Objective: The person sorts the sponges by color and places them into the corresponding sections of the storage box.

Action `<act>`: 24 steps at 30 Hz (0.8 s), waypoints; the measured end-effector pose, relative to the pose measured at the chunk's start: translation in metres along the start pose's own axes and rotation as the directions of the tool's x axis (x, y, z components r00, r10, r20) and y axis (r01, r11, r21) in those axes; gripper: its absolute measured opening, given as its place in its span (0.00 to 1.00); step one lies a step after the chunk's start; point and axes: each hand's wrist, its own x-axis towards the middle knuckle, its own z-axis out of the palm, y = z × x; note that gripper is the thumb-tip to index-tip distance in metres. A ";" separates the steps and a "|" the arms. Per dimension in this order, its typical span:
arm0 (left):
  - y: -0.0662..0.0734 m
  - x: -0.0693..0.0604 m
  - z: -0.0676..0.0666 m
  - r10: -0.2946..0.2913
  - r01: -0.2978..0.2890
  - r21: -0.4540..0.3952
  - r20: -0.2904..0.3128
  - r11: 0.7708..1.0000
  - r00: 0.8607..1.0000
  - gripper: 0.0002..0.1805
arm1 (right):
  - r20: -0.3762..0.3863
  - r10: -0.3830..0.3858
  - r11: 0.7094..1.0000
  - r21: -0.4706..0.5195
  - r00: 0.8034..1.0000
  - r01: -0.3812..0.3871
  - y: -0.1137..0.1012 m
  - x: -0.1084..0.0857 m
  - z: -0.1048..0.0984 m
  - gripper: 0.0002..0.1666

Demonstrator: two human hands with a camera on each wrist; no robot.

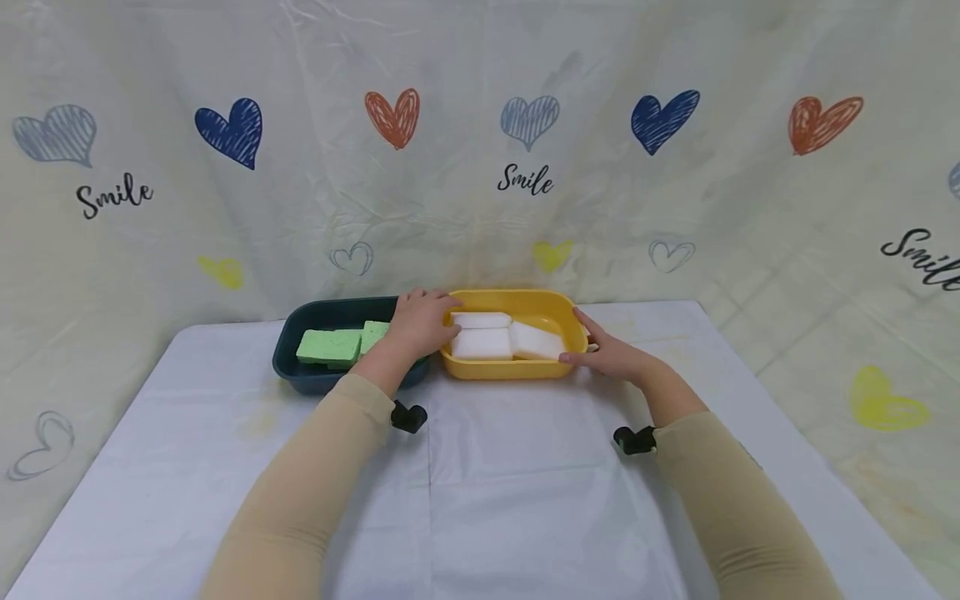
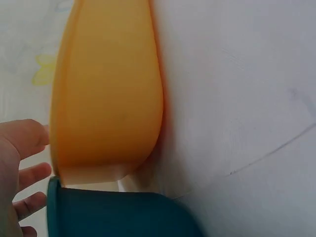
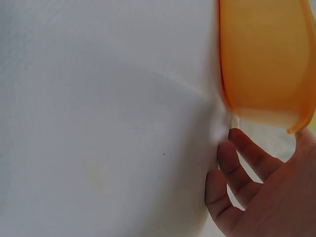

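A yellow plastic basin (image 1: 507,369) stands on the table with several white sponges (image 1: 482,342) inside. At its left end is my left hand (image 1: 424,322), which reaches over the rim with loosely spread fingers. In the left wrist view those fingers (image 2: 35,174) lie by the basin's edge. My right hand (image 1: 611,354) is at the opposite end, its thumb at the front rim and another finger farther back. Its other fingers (image 3: 237,170) are spread loosely beside the basin in the right wrist view. Left of it, a dark green basin (image 1: 307,382) holds green sponges (image 1: 329,344), partly hidden by my left hand.
A white cloth (image 1: 517,492) covers the table. Behind the basins hangs a pale sheet (image 1: 457,208) printed with hearts and words. The two basins stand side by side near the table's back edge. A black wrist mount (image 1: 634,440) sits at my right cuff.
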 end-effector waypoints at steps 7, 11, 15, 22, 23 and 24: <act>-0.002 -0.021 -0.015 0.010 -0.010 -0.017 -0.034 1.000 0.999 0.28 | -0.007 -0.005 0.998 -0.055 1.000 0.004 -0.001 0.001 -0.006 0.66; -0.006 -0.035 -0.020 0.030 -0.030 0.006 -0.064 1.000 0.997 0.29 | -0.018 -0.013 0.996 -0.088 1.000 0.012 0.002 0.003 -0.010 0.66; -0.009 -0.052 -0.024 0.051 -0.050 0.008 -0.078 0.999 0.996 0.31 | -0.023 -0.015 0.996 -0.093 1.000 0.013 0.008 0.003 -0.012 0.66; -0.018 -0.086 -0.023 0.092 -0.092 0.004 -0.030 0.996 0.995 0.34 | -0.114 -0.030 0.994 -0.107 0.993 0.018 0.019 -0.010 -0.011 0.63; -0.020 -0.091 -0.022 0.100 -0.099 0.002 -0.020 0.995 0.995 0.34 | -0.140 -0.042 0.992 -0.123 0.989 0.025 0.020 -0.013 -0.010 0.62; -0.021 -0.097 -0.022 0.108 -0.108 -0.001 -0.010 0.994 0.994 0.35 | -0.167 -0.059 0.988 -0.152 0.984 0.033 0.021 -0.017 -0.009 0.60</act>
